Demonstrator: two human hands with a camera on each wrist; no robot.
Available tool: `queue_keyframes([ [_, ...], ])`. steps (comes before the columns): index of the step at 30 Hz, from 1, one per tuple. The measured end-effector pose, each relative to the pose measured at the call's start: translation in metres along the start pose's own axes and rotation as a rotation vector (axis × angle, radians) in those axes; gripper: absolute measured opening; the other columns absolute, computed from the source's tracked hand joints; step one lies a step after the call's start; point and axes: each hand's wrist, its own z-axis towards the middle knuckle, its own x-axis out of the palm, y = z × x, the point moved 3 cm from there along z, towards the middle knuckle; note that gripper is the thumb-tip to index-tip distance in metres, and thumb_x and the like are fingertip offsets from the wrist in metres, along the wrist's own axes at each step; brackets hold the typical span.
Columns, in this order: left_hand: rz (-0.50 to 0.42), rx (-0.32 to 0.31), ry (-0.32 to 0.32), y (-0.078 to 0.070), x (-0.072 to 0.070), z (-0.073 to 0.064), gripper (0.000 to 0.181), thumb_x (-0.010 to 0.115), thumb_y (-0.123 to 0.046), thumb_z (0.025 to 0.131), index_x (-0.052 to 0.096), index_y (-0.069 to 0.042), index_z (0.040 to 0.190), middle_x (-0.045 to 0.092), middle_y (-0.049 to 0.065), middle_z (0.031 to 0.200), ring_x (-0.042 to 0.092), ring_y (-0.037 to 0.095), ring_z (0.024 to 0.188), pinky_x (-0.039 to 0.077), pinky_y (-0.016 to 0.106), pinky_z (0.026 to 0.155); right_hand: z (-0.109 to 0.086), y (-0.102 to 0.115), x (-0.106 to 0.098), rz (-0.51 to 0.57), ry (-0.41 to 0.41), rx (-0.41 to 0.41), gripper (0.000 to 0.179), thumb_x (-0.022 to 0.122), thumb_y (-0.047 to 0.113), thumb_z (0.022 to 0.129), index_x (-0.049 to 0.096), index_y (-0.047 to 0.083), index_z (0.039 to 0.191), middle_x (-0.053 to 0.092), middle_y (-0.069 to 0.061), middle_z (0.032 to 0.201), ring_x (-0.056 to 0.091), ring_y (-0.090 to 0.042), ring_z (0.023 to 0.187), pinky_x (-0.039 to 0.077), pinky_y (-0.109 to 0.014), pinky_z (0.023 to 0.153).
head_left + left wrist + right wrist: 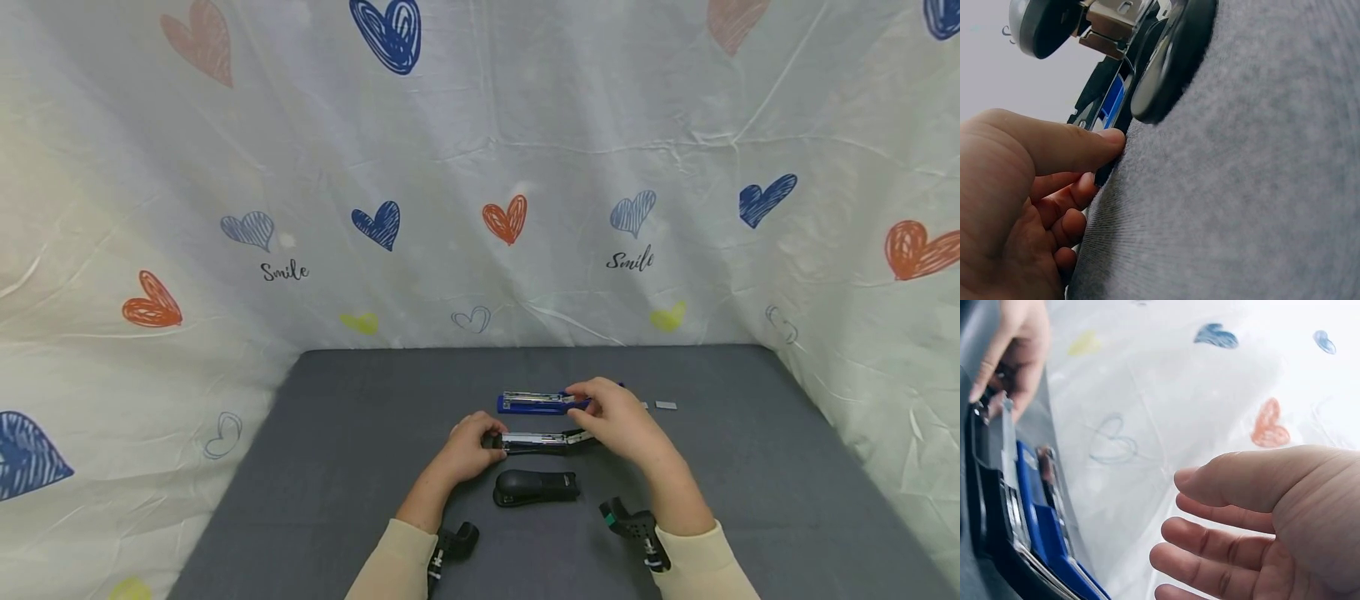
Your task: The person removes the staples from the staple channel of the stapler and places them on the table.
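Observation:
My left hand (467, 450) pinches the left end of an opened black stapler (534, 445), thumb on the near side. In the left wrist view the thumb (1079, 145) presses at the stapler's dark base. The metal staple channel shows, with the top arm swung out to the right. My right hand (618, 423) hovers over the right ends of this stapler and an opened blue stapler (517, 409) behind it. The right wrist view shows that hand with loosely bent fingers (1194, 559) and nothing between them, beside the black stapler (985, 512) and the blue stapler (1044, 528).
A closed black stapler (536, 488) lies in front of the opened one, nearer to me. A small strip of staples (666, 406) lies to the right, behind the right hand. The grey tabletop (360, 433) meets a white curtain (555, 100) printed with hearts.

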Motion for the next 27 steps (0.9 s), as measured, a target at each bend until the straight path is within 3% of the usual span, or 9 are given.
queue_keyframes([
  [11, -0.003, -0.002, -0.014, 0.001, 0.0, 0.0, 0.028, 0.083, -0.015, 0.084, 0.075, -0.014, 0.11, 0.06, -0.005, 0.097, 0.053, 0.018, 0.094, 0.039, 0.046, 0.092, 0.011, 0.0, 0.037, -0.003, 0.098, -0.104, 0.031, 0.075, 0.01, 0.093, 0.072, 0.004, 0.123, 0.067, -0.009, 0.109, 0.06, -0.011, 0.081, 0.05, -0.031, 0.068],
  [21, -0.005, -0.018, -0.011, 0.001, -0.001, 0.001, 0.027, 0.083, -0.017, 0.084, 0.075, -0.015, 0.11, 0.059, -0.007, 0.096, 0.051, 0.015, 0.092, 0.038, 0.044, 0.091, 0.014, -0.007, 0.054, -0.046, 0.153, -0.023, 0.025, 0.077, 0.01, 0.092, 0.077, 0.005, 0.116, 0.063, 0.001, 0.097, 0.054, -0.01, 0.078, 0.048, -0.034, 0.072],
  [27, -0.009, -0.015, -0.012, 0.001, -0.001, 0.001, 0.027, 0.083, -0.017, 0.084, 0.075, -0.015, 0.109, 0.059, -0.007, 0.096, 0.05, 0.015, 0.091, 0.039, 0.044, 0.091, 0.015, -0.007, 0.058, -0.094, 0.158, -0.036, 0.014, 0.077, 0.008, 0.091, 0.081, 0.006, 0.104, 0.064, 0.004, 0.09, 0.057, -0.012, 0.081, 0.05, -0.036, 0.075],
])
